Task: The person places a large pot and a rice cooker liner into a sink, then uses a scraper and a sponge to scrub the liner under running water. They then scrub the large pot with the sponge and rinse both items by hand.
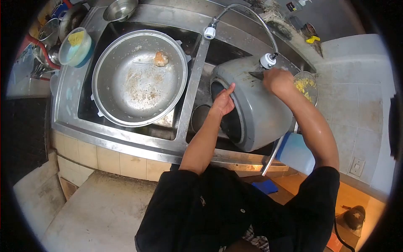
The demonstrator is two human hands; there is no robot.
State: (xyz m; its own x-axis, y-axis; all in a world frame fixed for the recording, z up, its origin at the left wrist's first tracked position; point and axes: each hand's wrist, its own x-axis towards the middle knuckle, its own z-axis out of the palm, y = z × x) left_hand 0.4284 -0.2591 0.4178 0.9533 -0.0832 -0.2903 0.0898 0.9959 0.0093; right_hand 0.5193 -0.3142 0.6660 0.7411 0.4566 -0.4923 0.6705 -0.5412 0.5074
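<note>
A large grey pot (260,105) lies on its side in the right sink basin, its dark mouth facing left. My left hand (223,101) grips the rim of the pot's mouth. My right hand (275,79) presses a dark scrubber against the pot's upper outer wall, just below the white spray head (267,61) of the flexible faucet hose. A wide steel pan (138,77) with food residue and an orange sponge (160,59) fills the left basin.
A teal bowl with a yellow sponge (75,46) and a steel bowl (120,9) sit at the sink's back left. A strainer with yellow scraps (306,86) rests right of the pot. A blue bucket (296,153) stands below the counter edge.
</note>
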